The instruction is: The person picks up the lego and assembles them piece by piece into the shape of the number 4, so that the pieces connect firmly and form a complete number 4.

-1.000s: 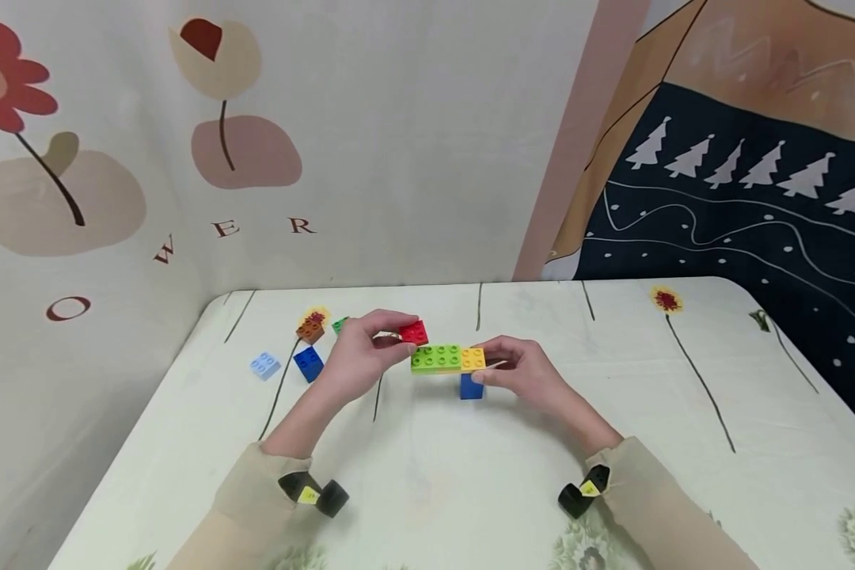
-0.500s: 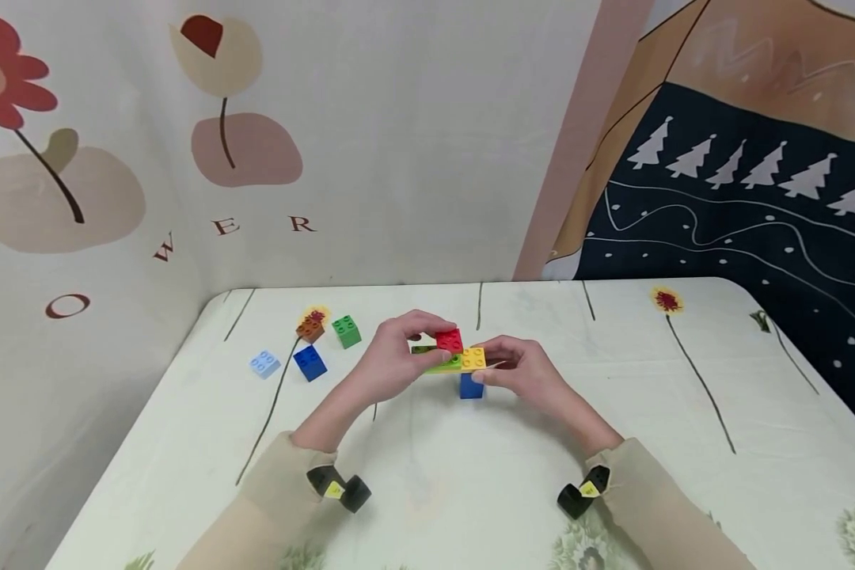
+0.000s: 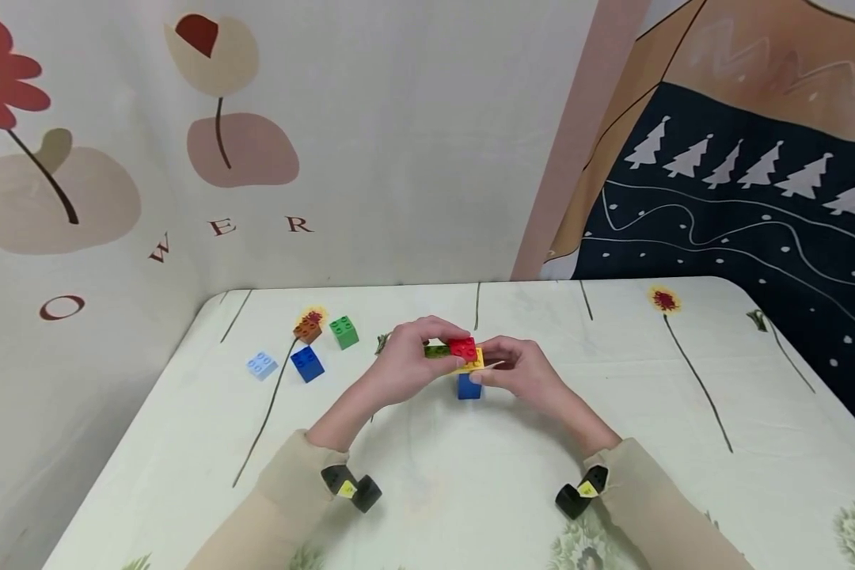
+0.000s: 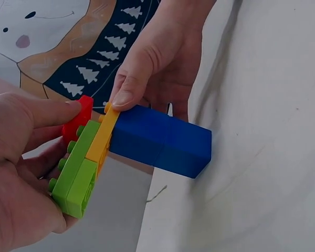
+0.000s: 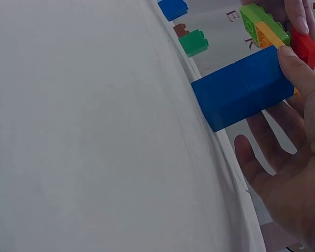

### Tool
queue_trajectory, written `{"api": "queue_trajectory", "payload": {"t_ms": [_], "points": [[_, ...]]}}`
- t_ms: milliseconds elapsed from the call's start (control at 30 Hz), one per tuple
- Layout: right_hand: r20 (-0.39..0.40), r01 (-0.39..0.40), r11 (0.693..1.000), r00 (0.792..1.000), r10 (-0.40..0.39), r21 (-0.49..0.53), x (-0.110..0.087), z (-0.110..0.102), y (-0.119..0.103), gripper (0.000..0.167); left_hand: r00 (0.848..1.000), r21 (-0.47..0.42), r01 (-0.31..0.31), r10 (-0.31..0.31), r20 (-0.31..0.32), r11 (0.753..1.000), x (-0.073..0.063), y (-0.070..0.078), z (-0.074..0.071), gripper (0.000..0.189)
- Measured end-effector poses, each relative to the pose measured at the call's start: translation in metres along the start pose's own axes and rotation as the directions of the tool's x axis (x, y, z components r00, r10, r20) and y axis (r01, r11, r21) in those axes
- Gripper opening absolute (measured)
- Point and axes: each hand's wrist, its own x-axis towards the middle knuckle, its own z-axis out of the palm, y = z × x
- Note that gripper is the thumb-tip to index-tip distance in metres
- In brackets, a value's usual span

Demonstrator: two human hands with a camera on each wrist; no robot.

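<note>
Left grip (image 3: 412, 362) closed in a thumb-and-finger pinch on the red brick (image 3: 462, 348), which is at the yellow piece (image 4: 104, 134) beside the lime-green brick (image 4: 76, 170); whether its studs are seated cannot be told. Right grip (image 3: 523, 370) also closed, thumb and finger pinching the yellow piece where it meets the top of the upright blue stack (image 4: 160, 140) on the bench (image 3: 435, 475). Well apart on the left side: light-blue brick (image 3: 262, 365), dark-blue brick (image 3: 307, 364), brown brick (image 3: 308, 329) and green brick (image 3: 344, 332), all loose.
</note>
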Motion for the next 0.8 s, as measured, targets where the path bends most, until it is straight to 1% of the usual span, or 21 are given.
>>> {"api": "queue_trajectory", "payload": {"t_ms": [200, 333, 567, 800], "points": [[-0.013, 0.019, 1.000, 1.000, -0.019, -0.021, 0.0001, -0.0009, 0.0018, 0.036, 1.000, 0.012, -0.010, 0.010, -0.001, 1.000, 0.0016, 0.0010, 0.0026, 0.030], [-0.017, 0.019, 1.000, 1.000, -0.019, -0.005, 0.0004, -0.0006, 0.0033, 0.036, 1.000, 0.024, -0.021, 0.021, -0.011, 1.000, 0.0025, 0.0007, 0.0046, 0.029], [-0.008, 0.016, 1.000, 1.000, -0.016, 0.025, 0.0009, 0.0014, 0.0031, 0.036, 0.999, 0.029, -0.014, 0.015, -0.033, 0.999, 0.0022, -0.0023, 0.0084, 0.030], [-0.001, 0.013, 0.999, 1.000, -0.013, 0.029, 0.0001, 0.0014, 0.0028, 0.036, 1.000, 0.030, -0.009, 0.010, -0.024, 1.000, 0.0018, -0.0035, 0.0082, 0.031]]}}
